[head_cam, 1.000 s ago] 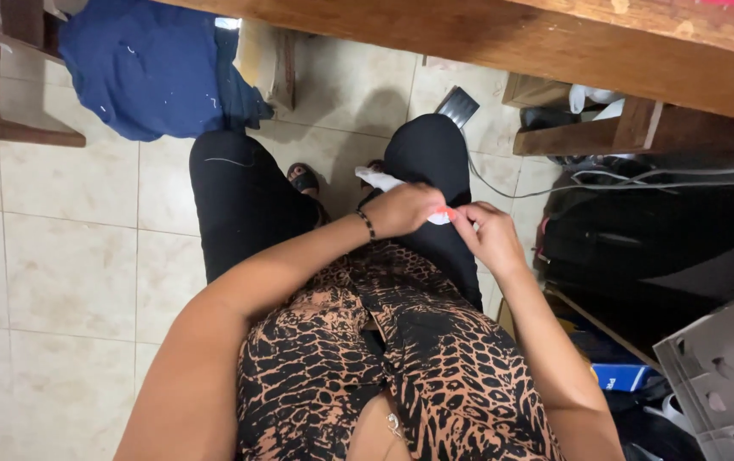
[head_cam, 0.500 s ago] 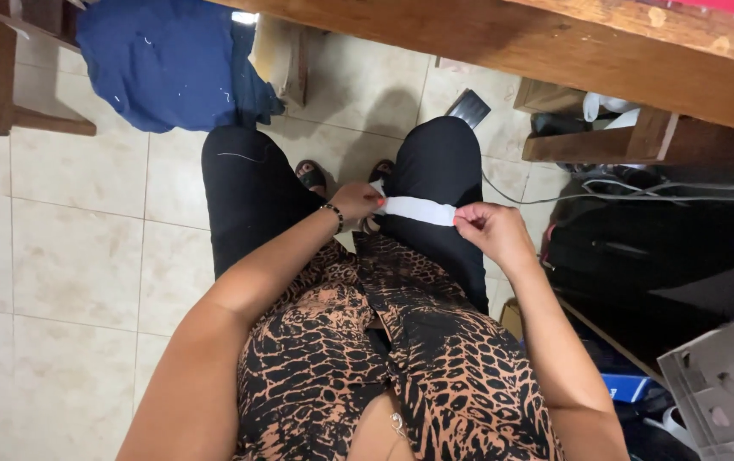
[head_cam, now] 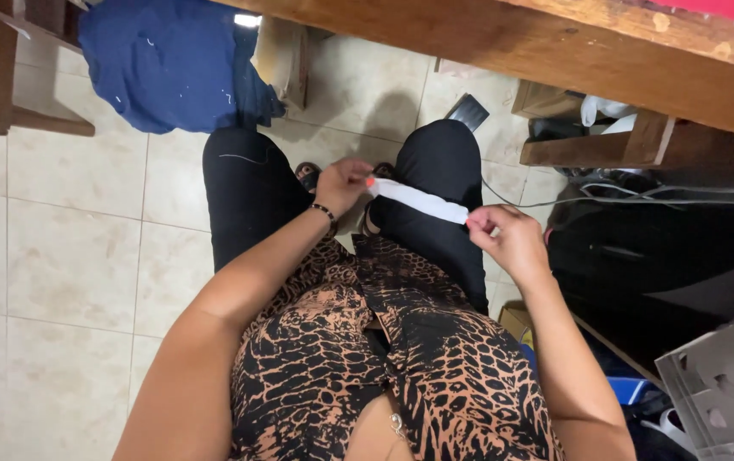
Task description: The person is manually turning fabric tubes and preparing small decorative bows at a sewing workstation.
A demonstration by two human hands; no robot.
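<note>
A pale tiled floor (head_cam: 68, 256) runs under a long wooden surface (head_cam: 555, 51), with a heap of blue cloth (head_cam: 170, 60) lying beside it. At lower right, a grey open box (head_cam: 725, 384) shows nothing I can make out inside. Above the black-trousered knees, the left hand (head_cam: 343, 181) and right hand (head_cam: 508, 241) each pinch one end of a white strip (head_cam: 421, 201), pulled taut between them.
</note>
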